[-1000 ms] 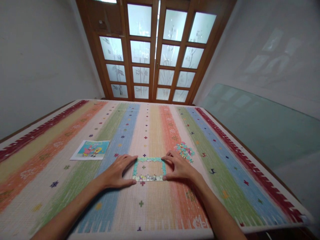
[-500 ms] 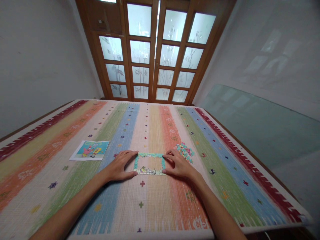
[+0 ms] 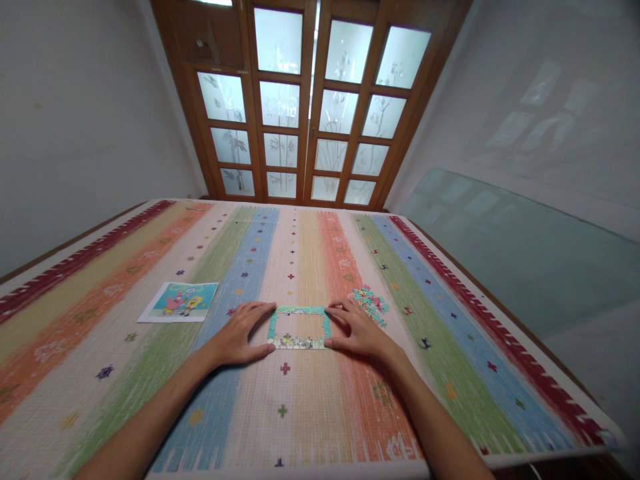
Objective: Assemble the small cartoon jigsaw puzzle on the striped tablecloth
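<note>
A rectangular jigsaw puzzle border [image 3: 299,344] lies flat on the striped cloth in front of me, turquoise along the top and sides and paler along the bottom. Its middle is unfilled, with the cloth showing through. My left hand [image 3: 245,335] grips the left side, forefinger at the upper corner and thumb at the lower one. On the right side, my right hand [image 3: 357,328] holds the matching corners the same way. Just beyond that hand is a heap of loose jigsaw pieces [image 3: 371,303], mostly turquoise with some pink and yellow, partly hidden by the hand.
A printed cartoon picture [image 3: 179,302] with pink and yellow figures lies to the left. The striped cloth [image 3: 240,427] covers the wide surface. Wooden doors [image 3: 307,133] with frosted panes stand at the far end, and a pale green panel [image 3: 525,233] leans along the right wall.
Both hands stay at the sides of the puzzle border. My left forearm has shifted very slightly to the right; the border, picture and loose pieces look unmoved.
</note>
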`<state>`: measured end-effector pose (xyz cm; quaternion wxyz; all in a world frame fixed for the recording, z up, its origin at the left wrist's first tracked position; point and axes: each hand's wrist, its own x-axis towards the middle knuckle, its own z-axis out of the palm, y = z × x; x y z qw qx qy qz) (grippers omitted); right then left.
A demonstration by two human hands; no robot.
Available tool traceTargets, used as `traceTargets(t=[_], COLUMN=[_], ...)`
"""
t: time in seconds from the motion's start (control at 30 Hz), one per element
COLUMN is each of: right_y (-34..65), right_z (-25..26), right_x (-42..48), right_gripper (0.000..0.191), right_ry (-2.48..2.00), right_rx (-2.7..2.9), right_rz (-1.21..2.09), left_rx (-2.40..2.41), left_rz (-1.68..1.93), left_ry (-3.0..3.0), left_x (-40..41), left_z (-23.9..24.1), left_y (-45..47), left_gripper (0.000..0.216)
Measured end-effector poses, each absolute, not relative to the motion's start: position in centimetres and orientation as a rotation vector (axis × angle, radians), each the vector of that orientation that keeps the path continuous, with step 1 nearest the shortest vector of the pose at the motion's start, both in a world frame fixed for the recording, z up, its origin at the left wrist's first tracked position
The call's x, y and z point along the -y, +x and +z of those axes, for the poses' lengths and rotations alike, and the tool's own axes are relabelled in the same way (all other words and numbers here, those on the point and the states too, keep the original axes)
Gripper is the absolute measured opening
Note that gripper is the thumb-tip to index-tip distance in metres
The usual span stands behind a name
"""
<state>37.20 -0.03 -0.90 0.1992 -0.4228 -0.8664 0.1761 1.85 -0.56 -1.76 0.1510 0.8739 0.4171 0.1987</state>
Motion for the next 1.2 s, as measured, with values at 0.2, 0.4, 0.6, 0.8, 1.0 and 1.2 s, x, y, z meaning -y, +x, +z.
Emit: traceTargets(t=[0.2, 0.4, 0.6, 0.8, 1.0, 1.2], right_y=[37.48, 37.44, 37.55, 37.62, 37.94, 37.68], right_z=[-0.91, -1.23, -1.51, -1.24, -0.71, -1.34], right_x=[0.1, 0.13, -0.13, -0.14, -0.05, 0.13], right_gripper=[0.073, 0.071, 0.069, 0.07, 0.075, 0.077], right_ry=[-1.19, -1.175, -1.169, -1.165, -1.182, -1.2], right_rx=[2.439, 2.406, 2.415, 2.415, 2.356, 2.373], right_rz=[0.52, 0.5, 0.482, 0.496, 0.536, 0.539], left_rx=[-1.223, -1.248, -1.244, -1.257, -1.232, -1.255], left_rz=[0.591, 0.589, 0.604, 0.599, 0.598, 0.574], left_ry=[2.498, 2.499, 2.51, 2.507, 2.513, 2.521], left_x=[0.69, 0.48, 0.41, 0.48, 0.62, 0.44], left_z=[-2.0, -2.44, -2.32, -2.14, -1.79, -2.18], left_y=[1.65, 1.59, 1.7, 1.83, 1.91, 1.83], left_gripper=[0.08, 0.078, 0.076, 0.074, 0.076, 0.077])
